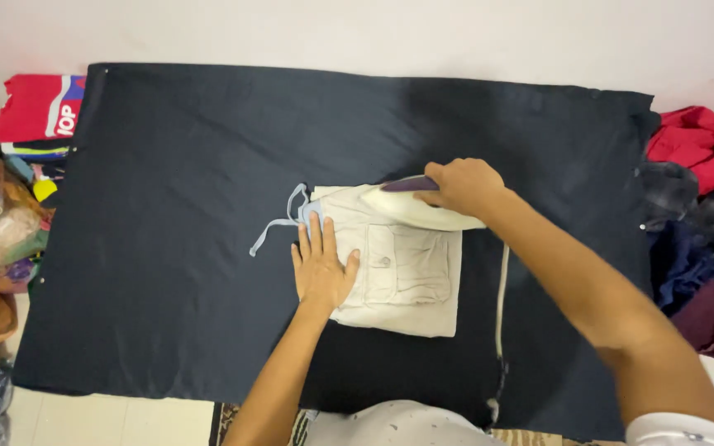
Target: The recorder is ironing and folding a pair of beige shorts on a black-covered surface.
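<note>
Both hands on folded shorts: left hand spread flat, left edge; right hand gripped iron across top, pointing left.

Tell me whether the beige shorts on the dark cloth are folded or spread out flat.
Folded. The beige shorts form one compact rectangle, buttoned pocket on top, drawstring trailing left. The left hand presses them flat; the right hand holds the iron.

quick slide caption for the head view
Right hand runs an iron over folded beige shorts; left hand flat on them.
</note>
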